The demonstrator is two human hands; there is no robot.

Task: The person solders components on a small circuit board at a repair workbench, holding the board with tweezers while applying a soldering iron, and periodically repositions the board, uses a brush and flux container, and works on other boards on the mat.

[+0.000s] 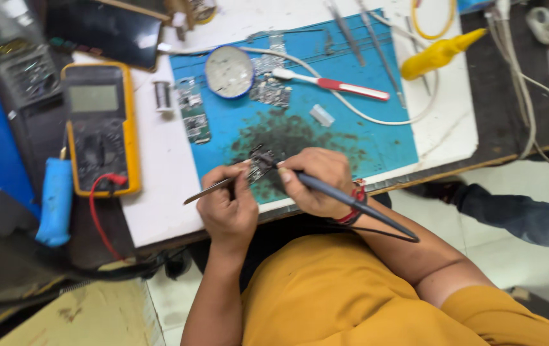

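Blue mat [377, 138], small dark circuit board [263, 160] between left hand's [228, 208] clenched tweezers [213, 189] and right hand's [316, 182] gripped soldering iron [351, 204].

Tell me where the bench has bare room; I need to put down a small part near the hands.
Free: the white board between the multimeter and the blue mat, just beside the left hand; also the mat's right part below the red-handled brush. Crowded: the mat's top by the round tin, and around the right hand.
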